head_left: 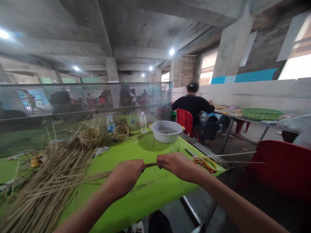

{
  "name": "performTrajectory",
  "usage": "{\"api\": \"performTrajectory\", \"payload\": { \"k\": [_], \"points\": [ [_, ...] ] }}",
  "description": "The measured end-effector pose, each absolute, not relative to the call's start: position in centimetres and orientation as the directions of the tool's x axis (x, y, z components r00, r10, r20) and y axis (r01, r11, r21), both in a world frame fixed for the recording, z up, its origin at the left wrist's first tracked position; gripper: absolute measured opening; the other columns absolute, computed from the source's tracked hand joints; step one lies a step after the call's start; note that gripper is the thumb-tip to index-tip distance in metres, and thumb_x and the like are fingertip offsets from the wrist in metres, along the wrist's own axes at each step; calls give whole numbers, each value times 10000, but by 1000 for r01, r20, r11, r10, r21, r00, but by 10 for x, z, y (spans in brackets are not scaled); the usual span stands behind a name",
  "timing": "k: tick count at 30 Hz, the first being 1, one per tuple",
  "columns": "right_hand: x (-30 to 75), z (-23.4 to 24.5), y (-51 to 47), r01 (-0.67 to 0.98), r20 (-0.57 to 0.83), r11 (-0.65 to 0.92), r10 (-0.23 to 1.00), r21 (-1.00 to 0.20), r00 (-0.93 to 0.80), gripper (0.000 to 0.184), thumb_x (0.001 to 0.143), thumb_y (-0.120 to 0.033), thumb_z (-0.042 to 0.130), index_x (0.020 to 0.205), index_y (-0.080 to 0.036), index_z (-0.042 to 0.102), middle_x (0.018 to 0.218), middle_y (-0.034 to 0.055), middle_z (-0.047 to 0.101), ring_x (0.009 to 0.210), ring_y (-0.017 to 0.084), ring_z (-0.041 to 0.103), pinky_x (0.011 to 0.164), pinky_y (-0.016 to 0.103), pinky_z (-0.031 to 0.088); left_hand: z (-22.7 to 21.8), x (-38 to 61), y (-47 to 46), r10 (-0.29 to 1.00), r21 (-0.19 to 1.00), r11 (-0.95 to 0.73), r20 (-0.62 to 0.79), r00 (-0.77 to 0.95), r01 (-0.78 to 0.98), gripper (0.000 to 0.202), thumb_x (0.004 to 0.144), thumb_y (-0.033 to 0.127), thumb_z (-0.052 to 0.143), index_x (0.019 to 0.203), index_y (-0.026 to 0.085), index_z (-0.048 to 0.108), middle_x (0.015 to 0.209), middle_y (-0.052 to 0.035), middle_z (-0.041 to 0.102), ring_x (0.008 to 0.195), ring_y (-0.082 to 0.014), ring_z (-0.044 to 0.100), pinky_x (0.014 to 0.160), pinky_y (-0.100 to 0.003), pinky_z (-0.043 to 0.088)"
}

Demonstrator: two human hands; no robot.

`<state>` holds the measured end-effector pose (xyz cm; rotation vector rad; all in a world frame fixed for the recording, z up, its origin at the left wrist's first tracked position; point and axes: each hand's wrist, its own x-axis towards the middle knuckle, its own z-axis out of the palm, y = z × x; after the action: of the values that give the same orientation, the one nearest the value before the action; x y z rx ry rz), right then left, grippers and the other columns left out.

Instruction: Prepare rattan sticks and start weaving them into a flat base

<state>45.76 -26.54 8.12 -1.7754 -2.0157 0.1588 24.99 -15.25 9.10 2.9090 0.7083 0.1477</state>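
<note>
Both my hands are closed on one thin brown rattan strand [151,165] held level above the green table [145,191]. My left hand [126,176] grips it as a fist on the left; my right hand [178,165] pinches it just to the right. The strand's pale thin ends [233,155] stick out past my right hand toward the red chair. A big bundle of loose rattan strands [46,184] lies on the table to the left of my left hand.
Two small woven baskets [91,136], two water bottles [143,122] and a white basin [166,131] stand further back before a perforated metal screen [73,100]. Scissors with red-yellow loops [206,161] lie near the table's right edge. A red chair [279,165] is right; a seated person [194,108] faces away.
</note>
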Motion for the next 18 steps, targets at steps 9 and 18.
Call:
{"api": "performTrajectory", "payload": {
  "k": [9,18],
  "points": [
    [490,97,-274,983,467,148,880,-110,-80,236,1019,-271,490,1110,-244,705,1047,60,716,948,215,639,846,330,405,95,281,-143,514,396,-809,120,850,433,308,954,339,373,886,216,647,807,-67,703,739,-248,630,689,-333,398],
    [618,-14,-341,792,490,-428,626,-434,607,296,943,-300,501,1181,-241,667,1200,93,674,969,265,670,817,358,478,106,285,-127,549,630,-683,106,829,371,394,938,489,357,865,194,607,856,-46,618,817,-240,559,758,-333,407]
  ]
}}
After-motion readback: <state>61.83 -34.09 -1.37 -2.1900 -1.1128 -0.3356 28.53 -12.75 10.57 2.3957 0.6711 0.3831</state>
